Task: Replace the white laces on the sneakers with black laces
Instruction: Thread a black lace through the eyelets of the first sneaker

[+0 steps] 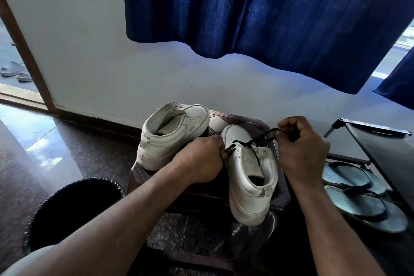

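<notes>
Two white sneakers stand on a dark brown stool (226,119). The left sneaker (172,134) has no lace in it and points away to the right. The right sneaker (251,175) points away from me, with a black lace (253,140) running across its lowest eyelets. My left hand (201,159) pinches one end of the black lace at the shoe's left side. My right hand (300,148) grips the other end, pulled up and to the right of the shoe. No white laces are in view.
A black-lined bin (71,208) stands at lower left. A dark shoe rack (380,141) with flip-flops (363,204) is on the right. A blue curtain (268,18) hangs above the wall. Sandals (13,70) lie outside the doorway at far left.
</notes>
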`<state>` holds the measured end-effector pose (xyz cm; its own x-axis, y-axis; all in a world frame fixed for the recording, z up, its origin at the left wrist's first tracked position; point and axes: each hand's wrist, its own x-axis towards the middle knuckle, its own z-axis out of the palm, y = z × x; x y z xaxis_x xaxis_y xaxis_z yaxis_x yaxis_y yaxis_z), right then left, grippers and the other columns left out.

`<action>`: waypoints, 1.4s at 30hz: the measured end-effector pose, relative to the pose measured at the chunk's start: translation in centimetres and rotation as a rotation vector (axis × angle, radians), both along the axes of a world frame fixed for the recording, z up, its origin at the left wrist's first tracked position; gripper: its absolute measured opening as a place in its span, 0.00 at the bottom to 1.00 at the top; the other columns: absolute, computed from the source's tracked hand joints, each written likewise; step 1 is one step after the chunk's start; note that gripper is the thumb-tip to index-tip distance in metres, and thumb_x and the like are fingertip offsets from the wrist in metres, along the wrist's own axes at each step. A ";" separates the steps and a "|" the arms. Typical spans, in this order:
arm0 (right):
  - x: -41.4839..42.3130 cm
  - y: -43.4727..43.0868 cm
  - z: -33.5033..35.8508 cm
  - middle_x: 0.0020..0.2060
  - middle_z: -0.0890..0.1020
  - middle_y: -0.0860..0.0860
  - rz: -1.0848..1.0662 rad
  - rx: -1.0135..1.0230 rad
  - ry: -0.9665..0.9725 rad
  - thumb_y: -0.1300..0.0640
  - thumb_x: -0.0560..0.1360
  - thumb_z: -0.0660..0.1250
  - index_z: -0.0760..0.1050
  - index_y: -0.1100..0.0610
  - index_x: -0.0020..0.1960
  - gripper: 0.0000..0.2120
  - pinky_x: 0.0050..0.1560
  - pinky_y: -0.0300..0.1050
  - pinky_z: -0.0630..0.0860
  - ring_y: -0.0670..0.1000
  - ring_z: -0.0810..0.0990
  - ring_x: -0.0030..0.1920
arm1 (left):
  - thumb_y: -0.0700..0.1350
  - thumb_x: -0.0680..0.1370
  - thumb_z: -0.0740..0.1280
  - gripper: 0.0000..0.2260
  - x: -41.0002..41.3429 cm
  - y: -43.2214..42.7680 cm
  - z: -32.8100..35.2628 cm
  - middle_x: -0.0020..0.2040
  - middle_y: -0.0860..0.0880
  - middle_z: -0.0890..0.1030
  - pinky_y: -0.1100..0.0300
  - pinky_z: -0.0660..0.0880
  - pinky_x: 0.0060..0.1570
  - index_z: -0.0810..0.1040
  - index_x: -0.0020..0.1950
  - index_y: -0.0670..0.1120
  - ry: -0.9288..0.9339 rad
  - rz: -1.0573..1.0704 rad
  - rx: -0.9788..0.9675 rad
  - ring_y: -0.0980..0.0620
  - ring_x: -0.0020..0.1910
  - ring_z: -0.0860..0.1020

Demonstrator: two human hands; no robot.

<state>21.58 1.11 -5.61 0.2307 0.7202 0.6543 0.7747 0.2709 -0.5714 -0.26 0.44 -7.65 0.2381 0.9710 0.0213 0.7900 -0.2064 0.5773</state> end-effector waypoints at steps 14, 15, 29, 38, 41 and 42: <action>-0.3 0.4 -0.7 0.38 0.81 0.48 -0.090 -0.042 0.001 0.62 0.72 0.74 0.80 0.54 0.45 0.06 0.41 0.20 0.64 0.50 0.79 0.38 | 0.51 0.76 0.59 0.11 0.3 -1.5 0.6 0.52 0.46 0.84 0.52 0.74 0.41 0.76 0.54 0.50 0.160 0.018 0.183 0.37 0.51 0.82; -0.3 0.5 -0.7 0.37 0.82 0.48 -0.087 -0.072 0.037 0.61 0.73 0.75 0.79 0.52 0.44 0.07 0.41 0.22 0.64 0.51 0.80 0.39 | 0.51 0.75 0.60 0.09 0.3 -1.5 0.6 0.51 0.47 0.84 0.52 0.74 0.40 0.74 0.51 0.50 0.146 0.029 0.182 0.38 0.50 0.82; -1.0 0.0 0.1 0.38 0.82 0.41 0.064 -0.160 0.180 0.62 0.70 0.79 0.78 0.50 0.45 0.12 0.39 0.27 0.71 0.40 0.81 0.37 | 0.48 0.78 0.70 0.02 0.6 0.0 -0.3 0.43 0.57 0.84 0.54 0.80 0.49 0.81 0.47 0.55 -0.305 0.045 0.125 0.56 0.44 0.81; -1.9 -0.6 0.0 0.42 0.87 0.45 0.347 -0.260 0.204 0.68 0.74 0.73 0.84 0.51 0.50 0.12 0.48 0.38 0.79 0.45 0.85 0.45 | 0.49 0.81 0.65 0.03 1.0 -0.3 0.1 0.49 0.50 0.83 0.48 0.79 0.50 0.77 0.51 0.51 -0.132 0.014 0.176 0.46 0.50 0.80; -2.2 -0.7 0.2 0.39 0.87 0.45 0.349 -0.272 0.120 0.59 0.73 0.78 0.86 0.51 0.48 0.05 0.43 0.32 0.76 0.43 0.84 0.40 | 0.51 0.81 0.63 0.07 1.0 -0.9 0.7 0.51 0.49 0.82 0.49 0.77 0.44 0.75 0.54 0.50 -0.009 0.012 0.265 0.42 0.50 0.80; -2.2 -0.7 0.2 0.40 0.87 0.44 0.343 -0.283 0.096 0.58 0.73 0.79 0.87 0.51 0.47 0.04 0.43 0.30 0.75 0.41 0.84 0.40 | 0.52 0.81 0.62 0.08 1.0 -1.2 1.0 0.52 0.48 0.81 0.50 0.74 0.41 0.74 0.55 0.49 0.054 0.013 0.306 0.41 0.49 0.81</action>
